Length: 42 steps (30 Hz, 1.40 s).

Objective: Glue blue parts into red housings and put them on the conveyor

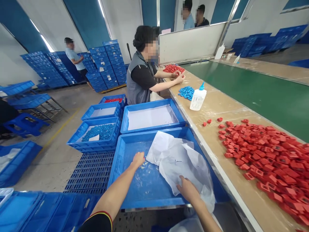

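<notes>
My left hand [138,159] reaches into a shallow blue tray [125,193] and its fingers are curled on the edge of a crumpled white paper sheet [178,158] lying in the tray. My right hand [187,190] rests on the lower part of the same sheet, fingers closed over its edge. The tray floor to the left of the paper is bare and scuffed white.
A workbench [217,106] on my right carries a heap of red plastic parts [270,151], a white glue bottle [198,98] and blue parts [186,92]. A seated person [142,71] works at red parts beyond. Blue trays [151,117] and stacked crates [106,64] stand around.
</notes>
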Motion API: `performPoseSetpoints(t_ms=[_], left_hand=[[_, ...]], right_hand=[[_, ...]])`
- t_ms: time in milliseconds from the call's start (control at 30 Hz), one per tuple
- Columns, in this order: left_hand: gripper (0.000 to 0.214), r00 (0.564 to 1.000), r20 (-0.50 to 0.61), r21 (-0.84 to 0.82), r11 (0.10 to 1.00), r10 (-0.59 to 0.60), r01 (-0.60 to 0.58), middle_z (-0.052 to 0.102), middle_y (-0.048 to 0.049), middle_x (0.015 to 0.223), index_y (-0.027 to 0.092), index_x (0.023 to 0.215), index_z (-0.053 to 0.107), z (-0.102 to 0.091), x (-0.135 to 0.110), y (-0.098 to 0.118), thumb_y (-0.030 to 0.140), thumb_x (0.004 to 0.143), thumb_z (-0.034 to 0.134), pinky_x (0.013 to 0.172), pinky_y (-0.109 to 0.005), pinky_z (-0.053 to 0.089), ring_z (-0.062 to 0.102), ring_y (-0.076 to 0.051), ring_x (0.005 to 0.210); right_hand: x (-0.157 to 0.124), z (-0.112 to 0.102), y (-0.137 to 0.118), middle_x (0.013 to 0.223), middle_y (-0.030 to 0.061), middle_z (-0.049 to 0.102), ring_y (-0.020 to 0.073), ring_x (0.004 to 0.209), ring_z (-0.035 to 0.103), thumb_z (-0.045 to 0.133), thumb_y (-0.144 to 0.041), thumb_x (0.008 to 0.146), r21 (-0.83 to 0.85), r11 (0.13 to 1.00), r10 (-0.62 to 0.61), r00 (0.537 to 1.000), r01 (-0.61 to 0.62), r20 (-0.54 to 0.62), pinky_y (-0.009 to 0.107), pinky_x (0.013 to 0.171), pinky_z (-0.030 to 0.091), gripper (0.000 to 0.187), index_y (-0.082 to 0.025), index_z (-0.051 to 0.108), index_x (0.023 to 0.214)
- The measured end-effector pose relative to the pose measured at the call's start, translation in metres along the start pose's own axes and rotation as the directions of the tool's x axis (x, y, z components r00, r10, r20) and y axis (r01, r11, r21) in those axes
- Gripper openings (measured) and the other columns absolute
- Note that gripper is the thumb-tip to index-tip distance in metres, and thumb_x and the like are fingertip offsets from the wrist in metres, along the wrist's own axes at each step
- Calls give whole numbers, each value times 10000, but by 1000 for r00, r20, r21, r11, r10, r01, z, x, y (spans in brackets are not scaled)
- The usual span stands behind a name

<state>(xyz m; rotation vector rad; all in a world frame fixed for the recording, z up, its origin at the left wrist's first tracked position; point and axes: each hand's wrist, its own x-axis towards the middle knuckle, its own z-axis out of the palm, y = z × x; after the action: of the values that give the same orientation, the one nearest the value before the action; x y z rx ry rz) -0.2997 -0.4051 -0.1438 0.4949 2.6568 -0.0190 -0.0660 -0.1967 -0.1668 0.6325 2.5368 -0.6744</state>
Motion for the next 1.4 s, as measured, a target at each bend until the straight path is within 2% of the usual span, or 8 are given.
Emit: performPoseSetpoints(t_ms=[200, 367, 567, 700, 1033, 1167, 1300, 1400], left_hand=[[307, 996, -52, -21, 997, -78, 77, 637, -90, 1196, 157, 1184, 614, -9, -22, 12, 326, 929, 628, 880, -430, 558, 641, -226, 1040], [281, 966, -255, -74, 997, -50, 32, 649, -88, 1146, 152, 1163, 611, -69, -13, 44, 332, 949, 584, 890, -428, 537, 641, -221, 1016], [211, 858, -357, -167, 879, 369, -447, 712, -61, 1045, 204, 976, 690, -151, 14, 134, 228, 833, 536, 883, -330, 507, 659, -219, 914], [115, 792, -401, -239, 782, 460, -575, 735, -52, 812, 206, 747, 701, -179, 8, 187, 201, 708, 593, 832, -365, 511, 669, -264, 823], [301, 580, -324, -562, 341, 747, -754, 714, -63, 966, 125, 1148, 629, -139, -19, 412, 311, 913, 638, 694, -316, 583, 682, -145, 729], [362, 643, -402, -594, 349, 652, -725, 673, -108, 1100, 143, 1267, 546, -122, -11, 378, 370, 994, 476, 729, -330, 585, 696, -177, 846], [408, 771, -438, -527, 563, 463, -637, 488, -151, 1445, 200, 1368, 489, -67, -9, 251, 346, 996, 404, 1087, -454, 421, 456, -283, 1356], [595, 881, -291, -462, 752, 373, -471, 229, -152, 1624, 192, 1454, 420, -12, -21, 157, 310, 898, 596, 1205, -535, 207, 144, -359, 1509]], right_hand=[[-8, -4, -8, 1127, 205, 679, 324, 1050, 674, 459, -231, 949, 86, 996, -18, 995, 26, -99, 402, 848, 495, 345, -105, 588, 1243], [-15, -15, -15, 1037, 133, 706, 238, 930, 701, 381, -184, 973, 171, 983, -14, 962, 63, -274, 315, 799, 487, 275, -172, 644, 1055], [-12, -27, -14, 966, 70, 717, 229, 899, 694, 448, -197, 944, 213, 974, 27, 903, 73, -429, 298, 767, 484, 200, -205, 638, 1005], [-9, -27, -14, 930, 77, 712, 243, 857, 694, 442, -153, 918, 226, 971, 41, 869, 82, -493, 311, 734, 487, 212, -188, 642, 977], [-10, -28, -15, 921, 76, 711, 248, 855, 692, 480, -148, 886, 236, 968, 50, 856, 86, -515, 322, 744, 497, 186, -187, 647, 957], [-12, -27, -12, 956, 93, 705, 251, 872, 690, 449, -160, 912, 186, 981, 42, 886, 51, -462, 330, 759, 502, 221, -184, 655, 987], [-5, -17, -7, 1202, 186, 646, 322, 1155, 598, 460, -185, 915, 91, 995, -15, 937, 50, -348, 430, 942, 461, 306, -126, 660, 1139], [10, -11, -1, 1464, 154, 488, 327, 1405, 366, 560, -255, 899, 8, 990, -134, 964, 139, -231, 476, 1152, 248, 422, -174, 600, 1311]])
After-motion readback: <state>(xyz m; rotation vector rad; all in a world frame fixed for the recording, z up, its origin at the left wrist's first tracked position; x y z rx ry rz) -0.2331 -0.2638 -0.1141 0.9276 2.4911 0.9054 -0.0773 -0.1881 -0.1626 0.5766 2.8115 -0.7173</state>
